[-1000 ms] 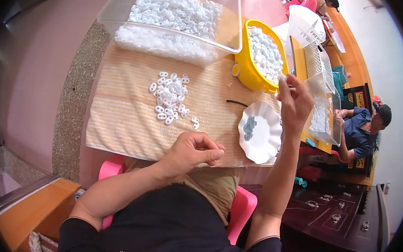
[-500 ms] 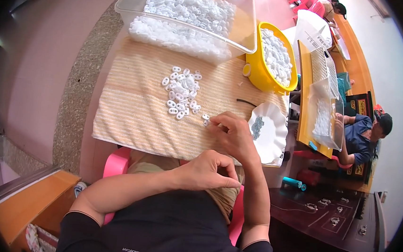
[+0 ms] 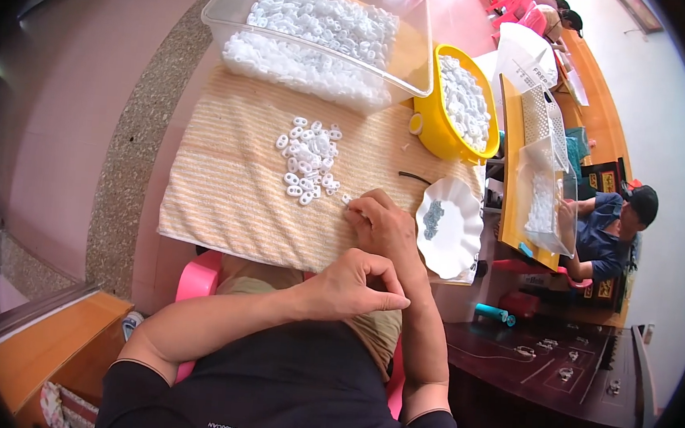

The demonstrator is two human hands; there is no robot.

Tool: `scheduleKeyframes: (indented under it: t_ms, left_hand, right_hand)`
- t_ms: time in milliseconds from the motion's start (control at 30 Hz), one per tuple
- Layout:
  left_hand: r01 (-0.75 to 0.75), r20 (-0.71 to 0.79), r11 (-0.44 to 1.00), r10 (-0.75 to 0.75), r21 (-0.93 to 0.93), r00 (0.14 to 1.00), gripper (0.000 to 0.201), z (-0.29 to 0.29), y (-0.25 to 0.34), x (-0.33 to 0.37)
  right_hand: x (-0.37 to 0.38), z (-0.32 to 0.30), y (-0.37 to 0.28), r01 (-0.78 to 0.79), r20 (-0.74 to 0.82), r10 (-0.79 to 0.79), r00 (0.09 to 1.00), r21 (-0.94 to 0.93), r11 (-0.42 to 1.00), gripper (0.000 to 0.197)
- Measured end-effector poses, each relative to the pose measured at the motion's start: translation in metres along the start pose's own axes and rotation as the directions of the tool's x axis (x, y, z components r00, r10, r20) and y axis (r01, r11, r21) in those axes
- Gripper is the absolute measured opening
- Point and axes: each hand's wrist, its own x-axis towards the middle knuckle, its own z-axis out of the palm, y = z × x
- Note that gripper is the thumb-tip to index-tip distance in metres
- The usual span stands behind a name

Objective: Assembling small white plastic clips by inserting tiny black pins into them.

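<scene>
My right hand (image 3: pixel 383 227) rests low over the towel, fingertips pinched down at a small white two-hole plastic piece (image 3: pixel 346 199); its fingers partly cover the spot. Nearer to my body, my left hand (image 3: pixel 353 283) is held in the air above my lap. Its thumb and fingers curl together at the tips, and anything between them is too small to make out. A loose pile of white two-hole pieces (image 3: pixel 310 159) lies on the towel just beyond the right hand. To the right is a white scalloped dish (image 3: pixel 457 239) with small dark grey bits (image 3: pixel 433 219) in it.
A clear plastic bin (image 3: pixel 315 55) full of white pieces stands at the back, beside a yellow tub (image 3: pixel 425 136) of similar pieces. A striped towel (image 3: pixel 231 197) covers the table. A dark thin strip (image 3: pixel 415 176) lies near the dish. At right, a person (image 3: pixel 611 227) works at another table.
My right hand has shifted slightly left and its fingers have closed in over the nearby white pieces. My left hand stays in nearly the same pinched pose.
</scene>
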Motion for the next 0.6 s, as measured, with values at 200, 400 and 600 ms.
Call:
scheduleKeyframes:
  t_ms: [200, 400, 600]
  left_hand:
    - [-0.014, -0.07, 0.995, 0.007, -0.094, 0.998, 0.008, 0.001, -0.003, 0.001]
    - [-0.003, -0.222, 0.992, -0.025, -0.127, 0.975, 0.007, 0.0, -0.003, 0.002]
    - [-0.087, -0.5, 0.988, 0.01, -0.129, 0.866, 0.01, -0.011, -0.004, 0.009]
  right_hand:
    - [-0.001, -0.004, -0.001, -0.02, 0.09, 0.021, 0.996, -0.01, 1.0, 0.011]
    - [-0.001, -0.008, 0.004, 0.003, 0.096, -0.015, 0.995, 0.123, 0.992, 0.014]
    - [-0.014, -0.004, 0.019, -0.134, 0.069, 0.115, 0.991, 0.532, 0.836, 0.012]
